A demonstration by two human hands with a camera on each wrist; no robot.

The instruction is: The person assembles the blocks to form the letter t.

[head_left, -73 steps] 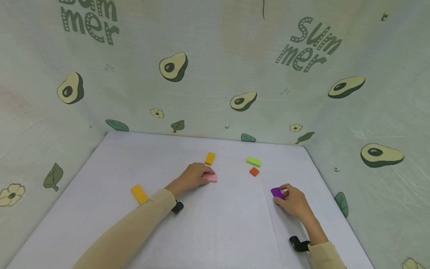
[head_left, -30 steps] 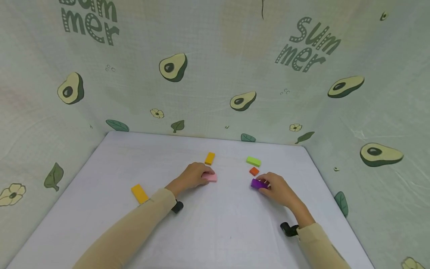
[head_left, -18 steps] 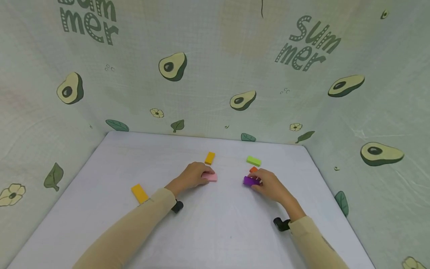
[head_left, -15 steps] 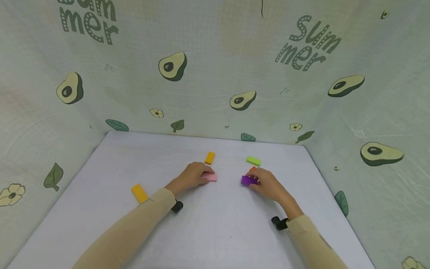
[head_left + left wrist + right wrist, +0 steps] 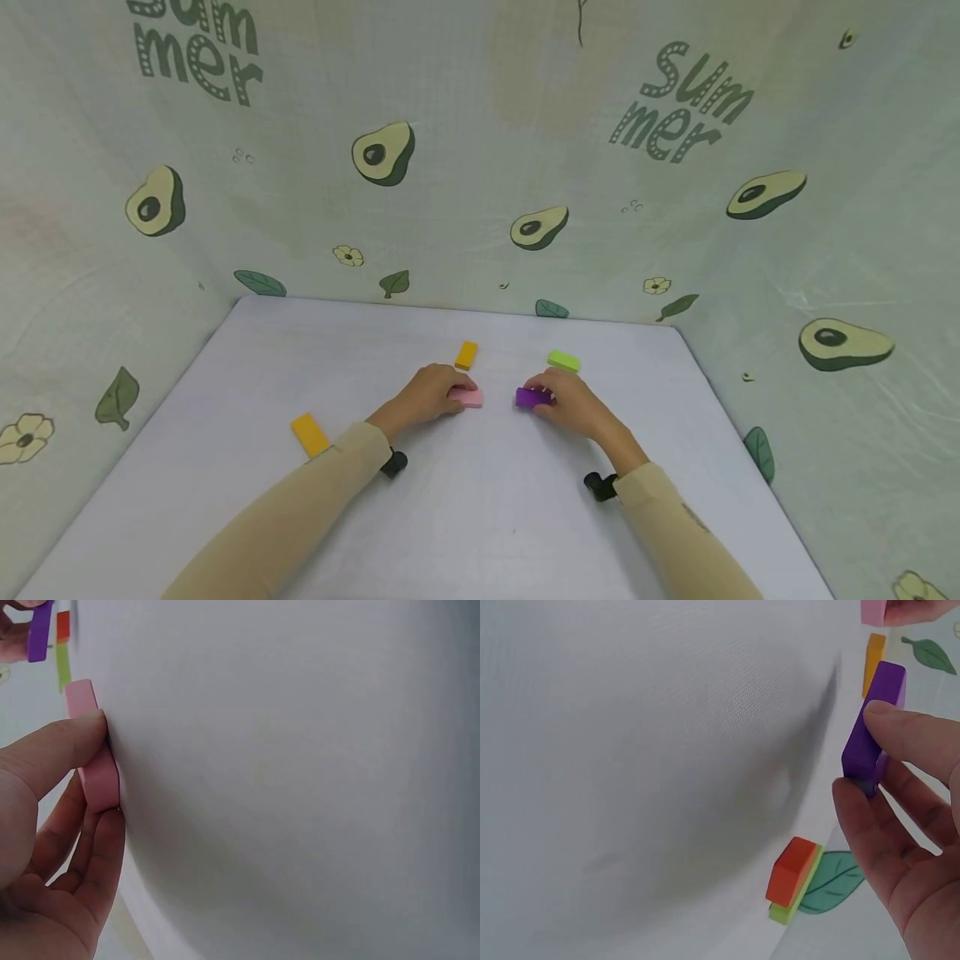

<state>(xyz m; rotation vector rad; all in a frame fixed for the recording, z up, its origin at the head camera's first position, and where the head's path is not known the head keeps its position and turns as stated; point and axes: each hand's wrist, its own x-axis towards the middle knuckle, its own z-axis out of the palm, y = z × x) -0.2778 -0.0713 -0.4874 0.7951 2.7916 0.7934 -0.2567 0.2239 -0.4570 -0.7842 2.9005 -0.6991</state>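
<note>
My left hand (image 5: 431, 393) grips a pink block (image 5: 470, 398) that lies on the white table, thumb on its near side and fingers at its end, as the left wrist view shows. To its right, my right hand (image 5: 568, 402) pinches a purple block (image 5: 532, 397) between thumb and fingertips. In the right wrist view a band of shadow lies on the tabletop beside the purple block (image 5: 875, 724). A short gap separates the pink and purple blocks, their ends facing each other.
Behind the hands lie a small orange-yellow block (image 5: 467, 355) and a lime green block (image 5: 564, 361). A red-orange block (image 5: 791, 870) sits by the green one, hidden by my right hand in the head view. A larger yellow block (image 5: 310, 434) lies beside my left forearm. Patterned cloth (image 5: 465, 167) walls the table.
My right hand has carried the purple block leftward toward the pink block, turning it more level with the table's back edge. It now covers the red-orange block. My left hand has stayed put.
</note>
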